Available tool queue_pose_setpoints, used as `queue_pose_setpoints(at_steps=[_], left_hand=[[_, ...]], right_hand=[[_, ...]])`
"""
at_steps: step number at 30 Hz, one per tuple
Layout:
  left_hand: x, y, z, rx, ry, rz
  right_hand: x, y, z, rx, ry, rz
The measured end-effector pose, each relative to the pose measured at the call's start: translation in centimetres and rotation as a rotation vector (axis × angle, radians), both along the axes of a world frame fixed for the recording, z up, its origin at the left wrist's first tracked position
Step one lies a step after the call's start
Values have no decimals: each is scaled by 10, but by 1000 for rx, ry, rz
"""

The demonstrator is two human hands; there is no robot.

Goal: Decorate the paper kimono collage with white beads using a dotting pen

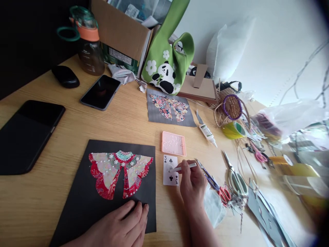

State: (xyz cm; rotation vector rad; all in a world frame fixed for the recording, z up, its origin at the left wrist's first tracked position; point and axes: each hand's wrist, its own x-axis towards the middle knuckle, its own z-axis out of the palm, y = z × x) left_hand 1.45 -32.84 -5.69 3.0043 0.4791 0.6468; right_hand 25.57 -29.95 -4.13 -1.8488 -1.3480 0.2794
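My left hand (128, 224) lies on the lower part of a black sheet (77, 202), its fingers slightly bent and holding nothing. Above it on the sheet is a collar-shaped fabric piece (108, 176) in red and pale cloth, with white beads along its edges and neckline. Between the fingertips of my right hand (191, 181) is a slim white stick (189, 166). Its tip is over a three of clubs playing card (167, 178), at a small whitish spot; contact cannot be told. Just beyond the card sits a pink tray (162, 145) with tiny beads.
Farther back lie a grey sheet with a floral collar shape (169, 106) and a glue bottle (207, 133). Red-handled scissors (224, 196), green-handled scissors (238, 181) and tape (232, 130) are on the right. A phone (101, 92), bottle (91, 55) and panda bag (164, 68) stand behind.
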Motion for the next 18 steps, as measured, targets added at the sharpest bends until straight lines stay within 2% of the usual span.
queue_pose_setpoints(at_steps=[4,11,18], left_hand=[[-2,4,13,-8,44,-23],[-4,8,24,-43,47,-16],[-5,7,26,-45,85,-8]], right_hand=[[-18,-6,6,39,5,37],[-50,-22,6,75,-15,392],[-53,-25,-2,65,-13,438]])
